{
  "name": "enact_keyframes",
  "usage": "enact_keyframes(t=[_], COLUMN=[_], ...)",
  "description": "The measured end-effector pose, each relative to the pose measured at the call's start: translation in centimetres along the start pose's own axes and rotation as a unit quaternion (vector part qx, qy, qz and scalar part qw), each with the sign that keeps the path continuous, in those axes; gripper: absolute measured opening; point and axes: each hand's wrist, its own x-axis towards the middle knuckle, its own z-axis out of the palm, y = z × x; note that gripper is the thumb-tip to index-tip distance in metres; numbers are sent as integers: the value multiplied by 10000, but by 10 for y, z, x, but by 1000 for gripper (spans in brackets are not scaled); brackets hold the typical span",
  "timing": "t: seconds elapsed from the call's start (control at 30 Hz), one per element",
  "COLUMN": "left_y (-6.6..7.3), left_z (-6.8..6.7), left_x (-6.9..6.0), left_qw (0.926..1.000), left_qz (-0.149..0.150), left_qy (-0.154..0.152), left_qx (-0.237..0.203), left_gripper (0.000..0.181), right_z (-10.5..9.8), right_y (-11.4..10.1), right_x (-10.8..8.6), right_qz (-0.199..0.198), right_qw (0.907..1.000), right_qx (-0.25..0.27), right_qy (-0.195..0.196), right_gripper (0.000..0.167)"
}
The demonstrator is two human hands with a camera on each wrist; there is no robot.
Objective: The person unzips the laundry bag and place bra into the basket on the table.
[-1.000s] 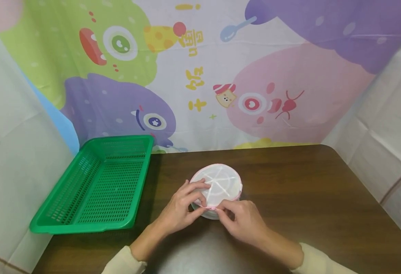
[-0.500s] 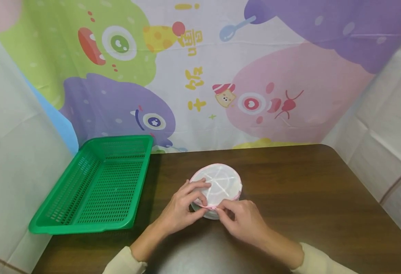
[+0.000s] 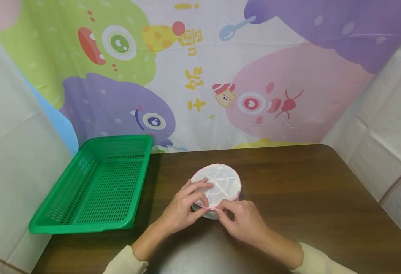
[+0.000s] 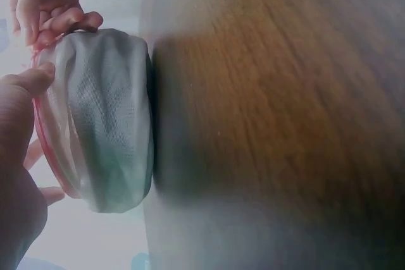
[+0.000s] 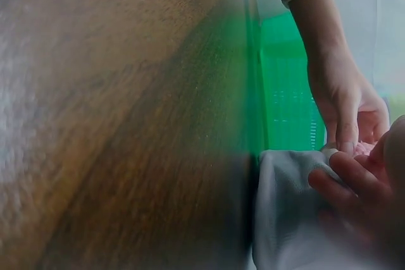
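A round white mesh laundry bag (image 3: 222,186) with pink zip trim (image 4: 49,150) stands on the table in the middle of the head view. White strips cross its top like spokes. At its near rim my left hand (image 3: 181,207) pinches the pink edge between thumb and a finger, while other fingers lie over the top. Close beside it, my right hand (image 3: 244,220) pinches the same edge; whether it has the zip pull is hidden by the fingers. In the left wrist view the bag's soft grey-white side (image 4: 111,118) looks puffed out. Its contents cannot be made out.
A green perforated plastic basket (image 3: 114,190) stands to the left on the dark wooden table (image 3: 289,182). Behind the table hangs a cartoon-printed cloth (image 3: 200,125), with pale sheets (image 3: 388,125) at both sides.
Left fingers have shifted very slightly to the right over the bag's top, and the bag's rim has tilted a touch. Both hands keep their pinch at the near edge.
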Motion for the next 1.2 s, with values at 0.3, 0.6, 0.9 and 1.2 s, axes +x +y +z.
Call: enact_keyframes(t=[0.3,0.6,0.9,1.2], left_y=[-2,-1,3,0], left_z=[-2,0,0,-1], left_x=[-2,0,1,1], left_qw=[10000,10000,9998,9999], left_qz=[-80,-49,-140,14], left_qy=[57,47,-77,-92], left_qx=[-12,-31,-94,-133], left_gripper=[31,32,30,25], right_z=[-4,-1,0,-1], right_y=[0,0,-1,1], right_x=[2,1,1,1], right_qz=[90,55,50,-14], right_qw=[9998,10000,9999,10000], right_qx=[152,60,94,41], right_qy=[-4,-6,-45,-2], right_gripper=[16,17,17,18])
